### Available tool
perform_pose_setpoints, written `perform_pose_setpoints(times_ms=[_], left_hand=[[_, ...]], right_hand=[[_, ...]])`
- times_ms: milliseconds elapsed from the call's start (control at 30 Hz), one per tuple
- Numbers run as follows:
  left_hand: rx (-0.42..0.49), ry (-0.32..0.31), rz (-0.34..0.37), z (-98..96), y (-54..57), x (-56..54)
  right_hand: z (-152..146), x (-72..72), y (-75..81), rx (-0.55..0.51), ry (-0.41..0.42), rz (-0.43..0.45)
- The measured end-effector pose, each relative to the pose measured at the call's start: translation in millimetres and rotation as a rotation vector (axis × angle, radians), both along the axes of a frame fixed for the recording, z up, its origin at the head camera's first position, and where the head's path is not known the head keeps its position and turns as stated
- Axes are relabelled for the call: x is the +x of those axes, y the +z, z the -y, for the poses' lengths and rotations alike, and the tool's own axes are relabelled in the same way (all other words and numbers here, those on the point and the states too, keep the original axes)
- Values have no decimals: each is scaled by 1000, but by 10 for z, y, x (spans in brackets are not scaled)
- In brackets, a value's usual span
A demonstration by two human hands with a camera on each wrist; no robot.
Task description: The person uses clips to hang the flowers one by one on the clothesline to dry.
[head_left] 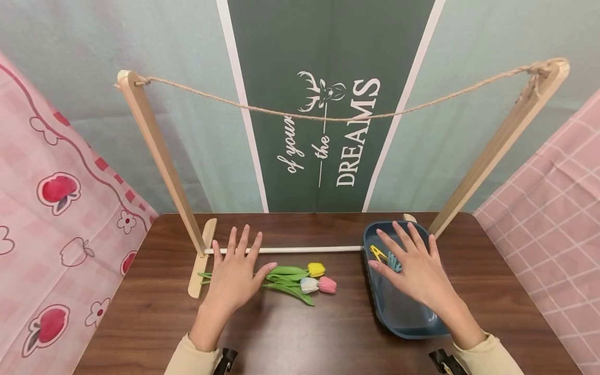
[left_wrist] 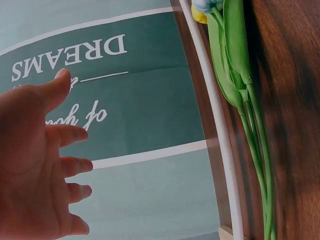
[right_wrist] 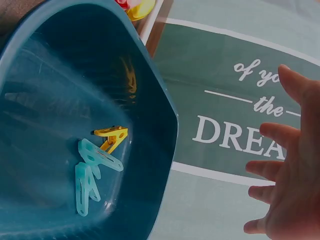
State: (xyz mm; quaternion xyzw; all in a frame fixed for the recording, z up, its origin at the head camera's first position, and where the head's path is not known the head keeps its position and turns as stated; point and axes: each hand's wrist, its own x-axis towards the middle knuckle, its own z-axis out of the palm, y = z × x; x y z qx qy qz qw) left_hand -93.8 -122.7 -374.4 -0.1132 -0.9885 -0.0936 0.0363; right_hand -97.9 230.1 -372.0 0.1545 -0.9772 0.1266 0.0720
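Observation:
My left hand [head_left: 234, 281] is held with its fingers spread, overlapping the stems of the tulips in the head view. Yellow [head_left: 316, 269], white [head_left: 309, 285] and pink [head_left: 327, 285] tulips lie on the table, their heads pointing right. In the left wrist view the green stems [left_wrist: 257, 145] run beside a white rod [left_wrist: 215, 95], apart from the hand. Fingers spread too, my right hand [head_left: 417, 271] hovers over a blue basin [head_left: 389, 325]. Inside the basin are a yellow clothespin [right_wrist: 112, 135] and two turquoise clothespins [right_wrist: 100, 154]. Neither hand holds anything.
A wooden frame has a left post [head_left: 161, 161] and a right post [head_left: 501, 146]. Between their tops sags a twine rope [head_left: 281, 113]; the white rod joins them low down. Behind the brown table [head_left: 300, 333] hangs a green printed curtain [head_left: 281, 41], with pink cloths [head_left: 56, 250] at the sides.

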Motion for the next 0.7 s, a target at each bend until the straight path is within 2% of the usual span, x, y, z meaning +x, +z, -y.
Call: perform_pose_setpoints(times_ms=[433,700], left_hand=[[32,-11,29,45,-3,-24],[45,-41,30,84,-1,-35]], right_hand=[[4,5,71,-95,17,-90],[-79,-9,68,-162,61,-32]])
